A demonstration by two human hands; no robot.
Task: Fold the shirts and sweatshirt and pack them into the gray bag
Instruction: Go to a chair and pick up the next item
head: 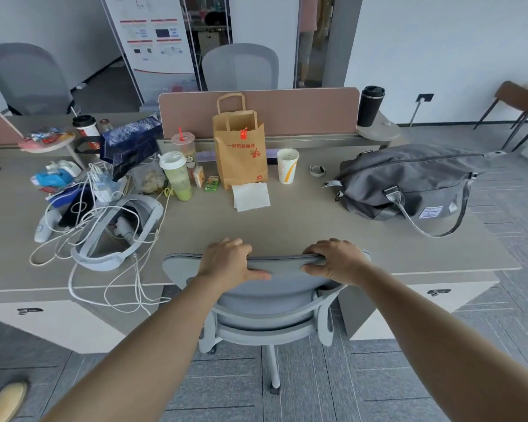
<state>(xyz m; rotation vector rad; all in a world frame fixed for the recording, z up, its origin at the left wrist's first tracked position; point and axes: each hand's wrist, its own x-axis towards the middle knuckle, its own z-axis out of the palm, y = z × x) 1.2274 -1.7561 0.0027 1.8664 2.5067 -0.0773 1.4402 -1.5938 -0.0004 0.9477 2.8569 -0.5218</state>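
I grip the gray office chair's backrest (282,261) with both hands — left hand (226,260), right hand (337,258) — the gray duffel bag (409,181) lies beyond it, to the right, on the desk (302,226).

On your desk (302,226) a paper bag (240,153) stands upright beside a white cup (287,169), a napkin (251,196) lying just before it. At left, a headset (116,233) lies among cables (119,287). A chair (269,287) faces you.

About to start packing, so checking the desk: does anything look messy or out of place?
Loose white cables tangle around the headset at the desk's left and spill over its front edge. The gray bag lies closed; no shirts show.
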